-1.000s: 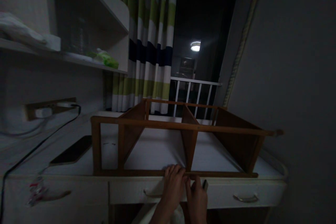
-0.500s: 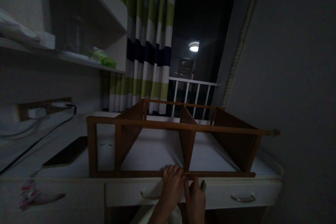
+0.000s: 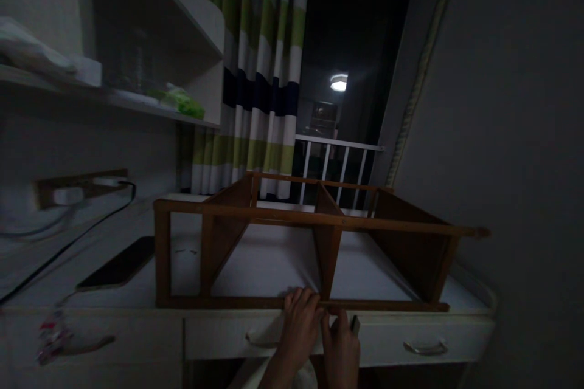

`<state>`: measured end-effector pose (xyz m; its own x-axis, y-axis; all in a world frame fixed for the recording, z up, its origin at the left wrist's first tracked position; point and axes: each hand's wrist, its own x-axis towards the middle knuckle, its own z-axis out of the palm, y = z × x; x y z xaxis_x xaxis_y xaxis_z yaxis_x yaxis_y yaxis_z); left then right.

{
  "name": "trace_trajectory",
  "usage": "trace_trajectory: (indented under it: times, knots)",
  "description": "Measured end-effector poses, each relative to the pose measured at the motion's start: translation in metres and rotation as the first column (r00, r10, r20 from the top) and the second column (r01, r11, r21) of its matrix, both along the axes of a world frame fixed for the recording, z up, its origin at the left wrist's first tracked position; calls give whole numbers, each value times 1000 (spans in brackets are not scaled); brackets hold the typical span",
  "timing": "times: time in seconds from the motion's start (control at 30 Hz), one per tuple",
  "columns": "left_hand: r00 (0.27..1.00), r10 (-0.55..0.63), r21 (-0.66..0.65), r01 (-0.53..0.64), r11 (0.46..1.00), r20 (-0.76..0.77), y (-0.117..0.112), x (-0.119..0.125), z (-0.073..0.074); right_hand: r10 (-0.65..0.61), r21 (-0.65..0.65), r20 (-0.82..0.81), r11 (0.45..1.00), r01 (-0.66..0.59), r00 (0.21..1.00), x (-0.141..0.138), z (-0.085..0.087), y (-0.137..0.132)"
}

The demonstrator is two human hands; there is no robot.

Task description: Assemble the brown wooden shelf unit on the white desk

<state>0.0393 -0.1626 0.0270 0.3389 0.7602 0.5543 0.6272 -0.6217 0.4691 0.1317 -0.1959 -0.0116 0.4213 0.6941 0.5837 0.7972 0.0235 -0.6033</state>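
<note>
A brown wooden shelf rack [image 3: 292,215] lies on its side on the white desk, with boards set across its frame. My left hand [image 3: 300,322] is closed over its lower front rail, just left of the middle board. Beside it, almost touching, my right hand [image 3: 340,340] is closed in a pinch below the same rail, under the joint of that board. A short dark end of a slim object [image 3: 355,324] sticks out at the right of this hand. The pinching fingertips and the rest of the object are hidden.
On the desk's left lie a dark phone [image 3: 119,262] and two small thin pieces [image 3: 186,251]. A black cable [image 3: 91,225] runs from a power strip [image 3: 82,185]. Drawers with handles [image 3: 425,348] are under the desktop; a striped curtain [image 3: 258,91] hangs behind.
The view has shifted slightly, so everything sits a little further right in the picture. Both hands keep their places at the rack's lower rail.
</note>
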Motion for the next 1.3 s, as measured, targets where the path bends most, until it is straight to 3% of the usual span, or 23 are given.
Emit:
trace_trajectory:
  times: [0.33, 0.53, 0.67, 0.83, 0.9, 0.97, 1.03, 1.13, 1.3]
  knots:
    - [1000, -4, -18, 4, 1000, -2, -9, 0, -5, -2, 27, -112, 1000, 5, 994, 4, -15, -3]
    - [1000, 8, -77, -10, 997, -21, -13, 1, 2, 58, 10, -264, 998, -58, 963, 2, -8, -10]
    - [1000, -4, -51, 5, 999, 9, -12, -1, 0, 108, 11, -391, 994, -113, 914, 2, -4, -13]
    - [964, -21, 68, 3, 998, 265, -19, -5, -20, 124, 19, -478, 991, -131, 869, 4, -2, -13]
    - [911, -4, 26, -7, 1000, 412, -26, -3, -31, 140, 36, -485, 989, -141, 863, 3, 0, -14]
    - [847, -5, -81, 57, 995, 532, -32, 1, -40, 160, 32, -492, 986, -166, 856, 3, 2, -16]
    - [774, 36, -244, 155, 957, 632, -35, 7, -46, 164, 12, -493, 983, -181, 855, 4, 4, -17]
    - [646, 161, -445, 304, 843, 746, -31, 15, -50, 159, 6, -502, 984, -180, 850, 5, 5, -18]
    - [485, 333, -566, 486, 666, 809, -21, 21, -40, 210, 55, -585, 974, -220, 784, 7, -2, -15]
